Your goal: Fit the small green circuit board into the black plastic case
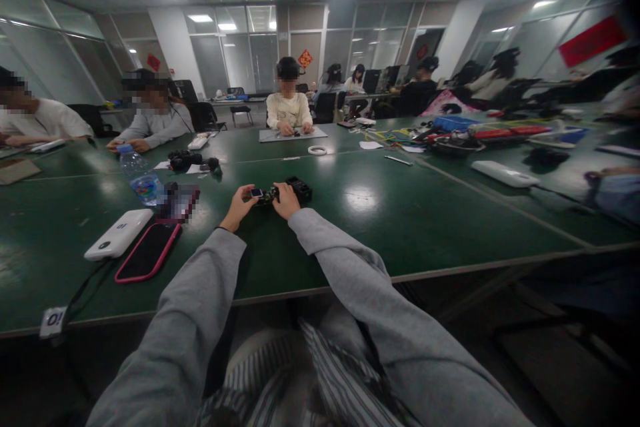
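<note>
Now, from the left: a white tag [53,321] marked "10" is seen at the near edge of the green table [425,220], with a black cable running up to a white power bank [118,234]. Just beside that, a dark phone in a pink case [149,251] is laid flat, and behind it a water bottle [140,176] with a blue label stands upright; its print cannot be read.

At centre, a small black electronic device [280,191] is held on the tabletop, well out from the body at arm's length. The left hand [239,205] is curled around its left end, where a small pale screen shows, fingers closed on it. The right hand [286,199] is pressed on its middle, fingers bent over the top; how firmly it is gripped cannot be told.

As a judgement, the work would be best served if the device were kept flat against the table, one hand used purely as an anchor and the other for fine moves, and the piece drawn nearer so small parts could be seen.

Further right, a roll of white tape [317,150] and a white oblong case [505,174] are left lying. On the far wall a red banner [593,41] is hung, its writing too blurred to read.
</note>
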A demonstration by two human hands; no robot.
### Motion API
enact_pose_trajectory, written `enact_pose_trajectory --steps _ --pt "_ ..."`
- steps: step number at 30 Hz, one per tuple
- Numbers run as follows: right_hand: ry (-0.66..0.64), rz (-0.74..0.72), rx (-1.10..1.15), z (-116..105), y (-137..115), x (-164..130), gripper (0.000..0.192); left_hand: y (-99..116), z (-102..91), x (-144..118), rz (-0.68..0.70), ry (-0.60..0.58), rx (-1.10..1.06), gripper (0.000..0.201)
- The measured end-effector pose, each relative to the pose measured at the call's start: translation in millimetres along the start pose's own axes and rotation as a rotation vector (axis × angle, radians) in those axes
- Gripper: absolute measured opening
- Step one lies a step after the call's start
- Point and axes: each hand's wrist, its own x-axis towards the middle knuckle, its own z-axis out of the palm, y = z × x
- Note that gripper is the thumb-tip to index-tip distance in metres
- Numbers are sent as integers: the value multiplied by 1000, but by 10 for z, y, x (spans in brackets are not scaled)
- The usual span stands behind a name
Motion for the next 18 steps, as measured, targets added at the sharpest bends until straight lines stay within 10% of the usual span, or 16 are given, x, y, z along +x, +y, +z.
enact_pose_trajectory --steps 8,18 --pt "20 -32 -1 -46 -63 -13 47 -132 -78 62 -23 201 46 40" --pt "21 -70 41 13 -13 -4 43 -108 -58 59 -18 85 -98 40"
